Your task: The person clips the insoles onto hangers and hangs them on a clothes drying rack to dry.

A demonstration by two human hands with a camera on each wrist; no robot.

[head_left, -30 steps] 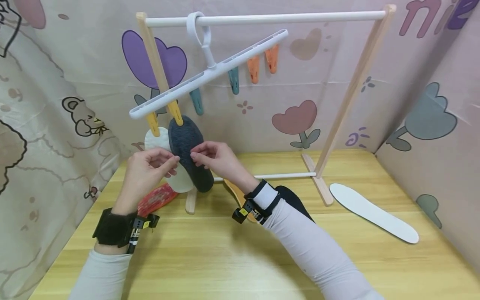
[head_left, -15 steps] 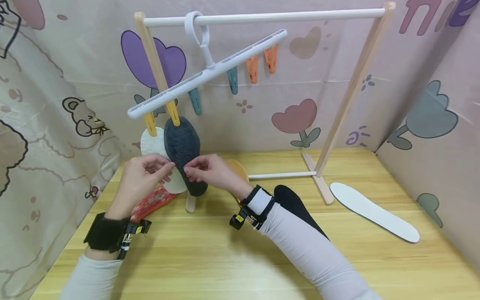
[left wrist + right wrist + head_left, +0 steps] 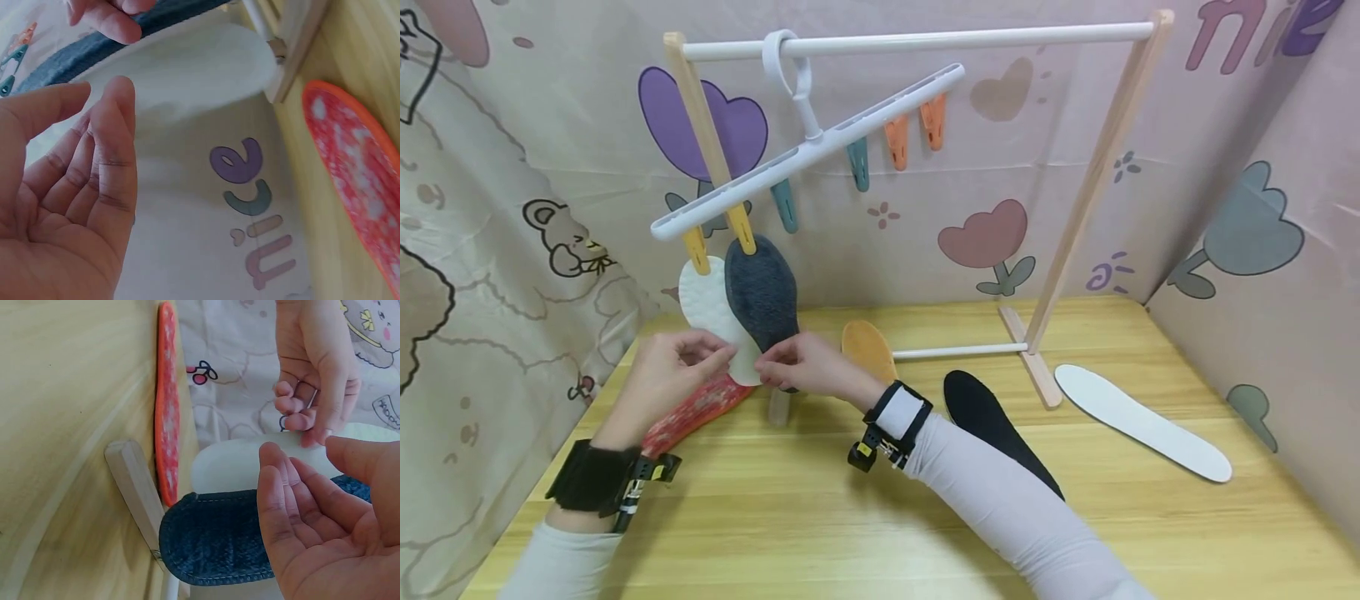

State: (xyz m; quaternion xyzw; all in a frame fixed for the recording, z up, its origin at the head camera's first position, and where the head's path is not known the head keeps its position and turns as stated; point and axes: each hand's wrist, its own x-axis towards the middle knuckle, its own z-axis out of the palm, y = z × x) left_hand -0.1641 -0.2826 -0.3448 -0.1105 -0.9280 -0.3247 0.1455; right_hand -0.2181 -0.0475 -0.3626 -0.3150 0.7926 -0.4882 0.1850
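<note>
A dark grey insole (image 3: 762, 292) and a white insole (image 3: 703, 296) hang side by side from yellow clips (image 3: 741, 229) on a tilted white hanger (image 3: 805, 150). My left hand (image 3: 703, 357) hovers at the white insole's lower end with its fingers relaxed and holds nothing; the left wrist view shows the hand (image 3: 69, 187) empty. My right hand (image 3: 778, 362) is at the bottom tip of the grey insole (image 3: 219, 540). In the right wrist view its palm (image 3: 312, 512) is open and its fingers are loose. I cannot tell whether they touch the insole.
The hanger hooks over the white rod of a wooden rack (image 3: 1090, 192). On the wooden table (image 3: 850, 517) lie a red insole (image 3: 696, 408), an orange insole (image 3: 867, 350), a black insole (image 3: 992, 417) and a long white insole (image 3: 1142, 421). Patterned cloth walls close in all sides.
Both hands have slid down the hanging insoles, from their middles to their lower tips. The right arm dropped, uncovering the orange and black insoles on the table.
</note>
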